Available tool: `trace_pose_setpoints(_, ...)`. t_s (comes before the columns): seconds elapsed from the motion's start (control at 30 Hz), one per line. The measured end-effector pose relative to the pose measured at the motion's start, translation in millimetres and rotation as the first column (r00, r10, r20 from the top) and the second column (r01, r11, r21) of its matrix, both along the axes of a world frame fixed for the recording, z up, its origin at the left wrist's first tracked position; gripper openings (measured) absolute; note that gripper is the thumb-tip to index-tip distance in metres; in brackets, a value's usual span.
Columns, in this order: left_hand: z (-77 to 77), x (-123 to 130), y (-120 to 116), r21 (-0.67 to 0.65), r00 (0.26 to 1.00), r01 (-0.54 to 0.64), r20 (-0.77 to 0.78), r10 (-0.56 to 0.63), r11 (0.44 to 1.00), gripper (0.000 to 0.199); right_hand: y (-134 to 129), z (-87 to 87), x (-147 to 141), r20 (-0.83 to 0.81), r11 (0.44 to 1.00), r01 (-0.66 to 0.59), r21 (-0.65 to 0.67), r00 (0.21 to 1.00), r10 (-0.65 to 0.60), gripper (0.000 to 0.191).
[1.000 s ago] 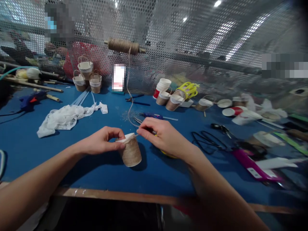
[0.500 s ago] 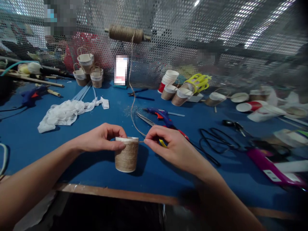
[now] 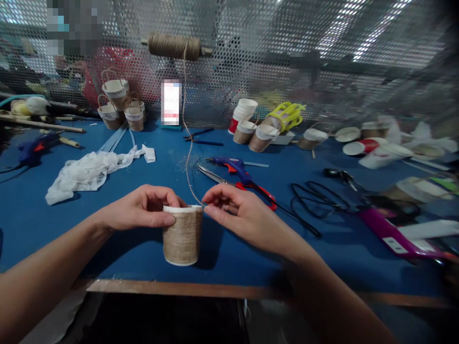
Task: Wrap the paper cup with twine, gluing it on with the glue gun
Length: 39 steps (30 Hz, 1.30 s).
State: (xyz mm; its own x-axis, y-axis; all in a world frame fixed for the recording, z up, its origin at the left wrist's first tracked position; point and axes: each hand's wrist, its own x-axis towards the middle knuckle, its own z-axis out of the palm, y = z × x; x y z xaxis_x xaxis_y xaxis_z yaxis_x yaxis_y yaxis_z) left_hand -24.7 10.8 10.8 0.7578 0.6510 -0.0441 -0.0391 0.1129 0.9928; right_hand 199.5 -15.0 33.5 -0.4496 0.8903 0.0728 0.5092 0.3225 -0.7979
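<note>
A paper cup [image 3: 182,239] wrapped in brown twine stands upright near the table's front edge, its white rim showing at top and bottom. My left hand [image 3: 147,208] grips its rim from the left, thumb outside and fingers inside. At the right of the rim, my right hand [image 3: 236,208] pinches the twine [image 3: 187,167] between thumb and fingertips, close against the cup. That strand runs up to the twine spool [image 3: 174,47] mounted on the mesh wall.
Beyond my hands lie a blue glue gun [image 3: 233,167] and scissors [image 3: 211,174]. White lace [image 3: 84,174] is at the left, with wrapped cups [image 3: 116,91] behind. A purple power strip [image 3: 387,231] and black cable [image 3: 304,220] lie right.
My right hand has moved in closer to the cup's rim with the twine. The whole view has shifted slightly, so the background sits further left. My left hand still grips the cup.
</note>
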Motion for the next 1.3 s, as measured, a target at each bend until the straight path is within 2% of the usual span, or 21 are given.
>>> trace_pose_setpoints(0.13, 1.8, -1, -2, -0.008, 0.998, 0.03, 0.048, -0.029, 1.0, 0.01, 2, -3.6, 0, -0.11, 0.989, -0.082, -0.127, 0.992, 0.068, 0.022)
trace_pose_setpoints(0.33, 1.6, -1, -1, -0.015, 0.996, 0.05, 0.074, -0.049, 0.999, 0.009, 5, -2.5, -2, -0.233, 0.925, -0.185, -0.333, 0.966, 0.109, 0.014)
trace_pose_setpoints(0.43, 0.3, -1, 0, -0.017, 0.996, 0.056, 0.072, -0.054, 0.998, 0.009, 6, -2.3, -1, -0.255, 0.906, -0.215, -0.364, 0.959, 0.125, 0.01)
trace_pose_setpoints(0.53, -1.6, 0, 3, 0.03, 0.997, 0.037, 0.069, -0.039, 0.999, 0.008, 8, -3.1, 1, -0.228, 0.915, -0.214, -0.341, 0.964, 0.141, 0.009)
trace_pose_setpoints(0.67, -7.3, 2, 10, 0.138, 0.988, -0.098, 0.13, 0.08, 0.986, 0.014, 9, -5.1, 3, -0.123, 0.96, -0.18, -0.214, 0.98, 0.157, 0.01)
trace_pose_setpoints(0.77, -12.6, 3, 16, 0.08, 0.944, -0.26, 0.233, 0.235, 0.962, 0.022, 10, -6.0, 3, -0.026, 0.987, -0.121, -0.106, 0.993, 0.119, 0.011)
trace_pose_setpoints(0.87, -15.0, 2, 20, -0.017, 0.84, -0.449, 0.331, 0.429, 0.893, 0.016, 11, -6.1, 3, 0.013, 0.991, -0.098, -0.092, 0.995, 0.099, 0.012)
trace_pose_setpoints(0.93, -14.8, 2, 22, -0.066, 0.783, -0.537, 0.333, 0.525, 0.841, 0.017, 11, -6.1, 4, 0.019, 0.99, -0.091, -0.105, 0.995, 0.094, 0.012)
trace_pose_setpoints(1.03, -13.5, 2, 22, -0.093, 0.768, -0.583, 0.263, 0.584, 0.807, 0.022, 12, -6.4, 4, 0.022, 0.989, -0.085, -0.121, 0.996, 0.089, 0.013)
trace_pose_setpoints(1.17, -13.3, 3, 20, -0.099, 0.794, -0.577, 0.167, 0.585, 0.811, 0.021, 12, -6.4, 5, 0.011, 0.985, -0.085, -0.152, 0.996, 0.088, 0.014)
trace_pose_setpoints(1.3, -14.3, 4, 19, -0.11, 0.79, -0.587, 0.141, 0.597, 0.802, 0.021, 13, -5.6, 5, -0.015, 0.981, -0.093, -0.17, 0.996, 0.092, 0.014)
